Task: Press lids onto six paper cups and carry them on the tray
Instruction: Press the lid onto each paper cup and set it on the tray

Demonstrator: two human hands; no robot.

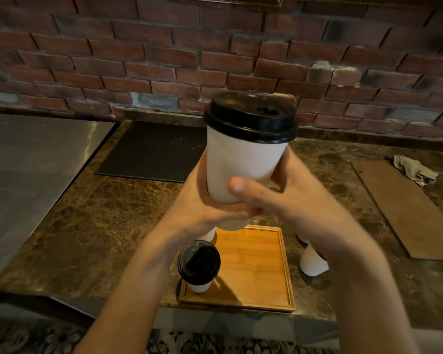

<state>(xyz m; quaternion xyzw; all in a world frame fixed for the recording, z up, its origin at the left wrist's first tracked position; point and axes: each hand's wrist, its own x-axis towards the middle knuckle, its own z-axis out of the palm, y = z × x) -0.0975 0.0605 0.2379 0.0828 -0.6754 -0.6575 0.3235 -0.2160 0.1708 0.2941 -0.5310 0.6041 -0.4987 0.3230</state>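
White paper cup point(241, 162) gripped low on its body by both hands, raised above the wooden tray point(253, 264). Long axis near vertical, black lid point(250, 116) uppermost and leaning slightly toward 12 o'clock, base pointing down at the tray. Left hand point(202, 203) curled round the lower wall from 9 o'clock; right hand point(287, 198) wrapped from 3 o'clock, thumb laid across the front. Counted at the tray: one lidded cup point(199, 286) upright in its 7 o'clock corner, and one partly hidden cup point(207, 235) at its 11 o'clock corner, top concealed behind the left hand. Counted on the marble bench point(100, 213) just off the tray's 3 o'clock edge: a nearer cup point(311, 264) and a farther cup point(302, 238), both masked by the right forearm, tops impossible to tell. Five cups in all, two black lids plainly seen. Farther back, dark mat point(151, 149) at 11 o'clock, brown board point(407, 208) and crumpled cloth point(414, 169) at 2 o'clock, brick wall point(164, 47) behind.
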